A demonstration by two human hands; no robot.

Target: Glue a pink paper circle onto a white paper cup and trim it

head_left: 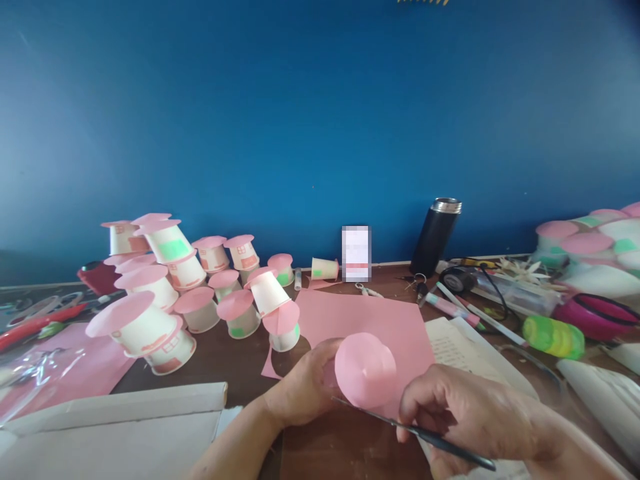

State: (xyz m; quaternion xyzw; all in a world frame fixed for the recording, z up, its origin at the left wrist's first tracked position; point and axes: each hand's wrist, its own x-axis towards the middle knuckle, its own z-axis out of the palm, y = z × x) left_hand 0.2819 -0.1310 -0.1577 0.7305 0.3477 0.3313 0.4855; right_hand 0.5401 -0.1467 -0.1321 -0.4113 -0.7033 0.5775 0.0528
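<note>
Between my hands is a round pink paper disc [363, 367], its middle slightly raised and a second pink edge showing at its right. My left hand [313, 377] grips it from the left; whatever lies beneath the disc is hidden. My right hand [465, 410] is closed around a slim tool [450, 450] with a long black handle and a thin metal end. That thin end reaches left, just below the disc's lower edge; whether they touch, I cannot tell. Behind the disc lies a pink paper sheet [360, 313].
Several paper cups with pink disc tops [150, 327] stand stacked at left, with more at far right [583, 243]. A black flask [435, 237] leans by the blue wall. Printed paper [450, 343], a green-yellow bottle [553, 337] and a cardboard box [120, 427] surround the work spot.
</note>
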